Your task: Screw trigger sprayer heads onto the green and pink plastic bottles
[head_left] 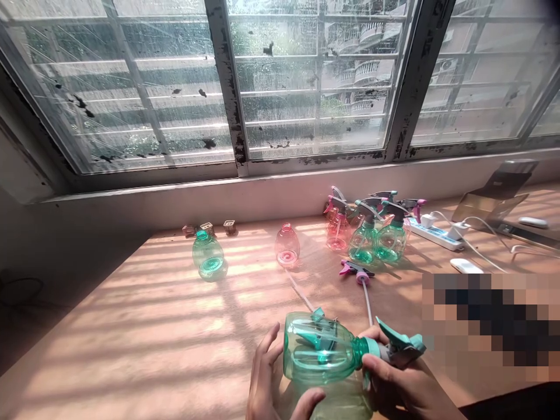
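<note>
A clear green spray bottle lies sideways above the table, its teal and grey spray head fitted at the neck. My right hand grips it around the collar, thumb and fingers pinched there. By the bottle's base, my left hand is open, with fingers and thumb apart; contact with the bottle is not clear. Under the bottle shows a yellowish-green translucent shape, perhaps another bottle. Through the green wall I see a loose teal spray head, its white tube pointing away. A pink spray head lies farther back.
A headless green bottle and a headless pink bottle stand farther back. Several assembled spray bottles cluster near the wall. Small brown blocks sit left; a power strip with white cables lies right. Part of the right side is pixelated.
</note>
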Demonstrator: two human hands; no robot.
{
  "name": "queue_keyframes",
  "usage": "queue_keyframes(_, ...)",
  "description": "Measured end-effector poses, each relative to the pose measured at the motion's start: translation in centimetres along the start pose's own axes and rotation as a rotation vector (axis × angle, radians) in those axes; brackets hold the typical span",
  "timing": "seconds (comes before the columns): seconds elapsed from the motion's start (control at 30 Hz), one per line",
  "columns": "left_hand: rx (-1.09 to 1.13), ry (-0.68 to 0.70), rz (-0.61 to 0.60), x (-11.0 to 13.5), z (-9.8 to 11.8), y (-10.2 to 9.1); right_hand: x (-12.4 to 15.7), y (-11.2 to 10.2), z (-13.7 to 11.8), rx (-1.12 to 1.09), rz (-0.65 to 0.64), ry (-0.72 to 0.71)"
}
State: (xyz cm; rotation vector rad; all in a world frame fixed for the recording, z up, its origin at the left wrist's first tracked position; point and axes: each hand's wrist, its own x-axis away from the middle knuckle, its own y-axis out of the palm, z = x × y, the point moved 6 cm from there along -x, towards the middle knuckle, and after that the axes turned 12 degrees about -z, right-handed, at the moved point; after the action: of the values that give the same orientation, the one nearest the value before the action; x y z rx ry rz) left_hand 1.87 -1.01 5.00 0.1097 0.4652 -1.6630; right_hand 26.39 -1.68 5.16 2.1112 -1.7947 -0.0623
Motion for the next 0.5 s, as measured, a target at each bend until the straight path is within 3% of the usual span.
queue_keyframes(0.27, -0.109, -0.069, 0.085, -0.3, 0.6, -0.3, 0.3, 1.0, -0.7, 0.055, -0.097, 0.005)
queue_keyframes(0.4, -0.177, 0.076, 0.096, -0.3, 0.6, -0.3, 0.0, 0.6, 0.0, -0.020, -0.032, 0.038)
queue_keyframes(0.5, -0.218, 0.107, 0.087, -0.3, 0.7, -0.2, 0.0, 0.1, 0.5, -0.041, 0.025, 0.043)
